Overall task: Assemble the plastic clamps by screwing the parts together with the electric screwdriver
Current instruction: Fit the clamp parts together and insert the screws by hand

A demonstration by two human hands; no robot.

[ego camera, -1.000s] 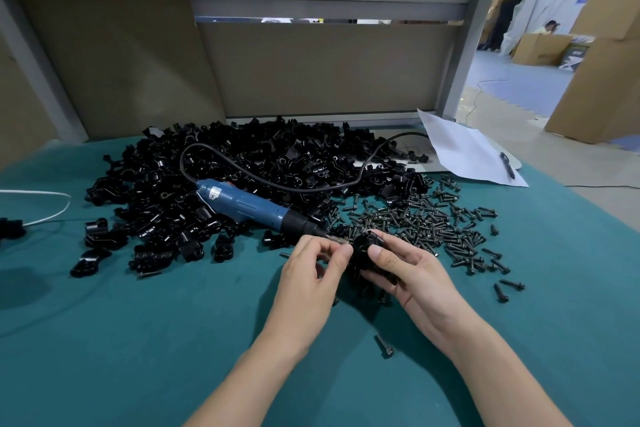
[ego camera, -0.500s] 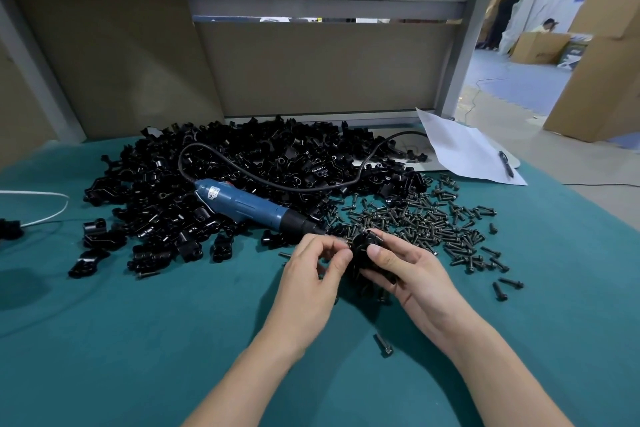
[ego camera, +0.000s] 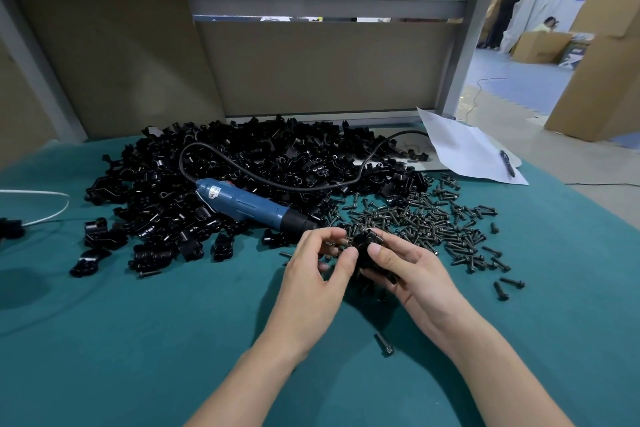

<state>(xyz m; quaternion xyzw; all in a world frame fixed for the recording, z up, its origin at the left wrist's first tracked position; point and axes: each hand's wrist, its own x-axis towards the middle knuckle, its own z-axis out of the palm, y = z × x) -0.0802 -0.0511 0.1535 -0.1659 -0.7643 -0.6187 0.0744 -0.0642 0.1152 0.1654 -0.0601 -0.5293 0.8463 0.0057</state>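
The green table (ego camera: 138, 340) carries a broad pile (ego camera: 242, 163) of black clamp parts at the back and a heap of screws (ego camera: 426, 218) to its right. The blue screwdriver (ego camera: 249, 203) lies idle across the pile's near edge, tip towards the hands. The right hand (ego camera: 412, 274) cradles one clamp (ego camera: 367, 246) just above the table near the middle, thumb curled over its top and fingers wrapped beneath. The left hand (ego camera: 311, 274) pinches at the clamp's left side with thumb and forefinger, the other fingers curled; whether a screw sits in that pinch is too small to tell. The step looks like mating the halves and starting a screw by hand. To do it well, hold the halves flush so the holes line up, seat the screw straight and turn it until the thread bites. Then, with the right-hand grip firm, free the left hand for the screwdriver, which lies close. A cross-threaded start in plastic would likely strip. One stray screw (ego camera: 383, 345) lies near the forearms, within reach
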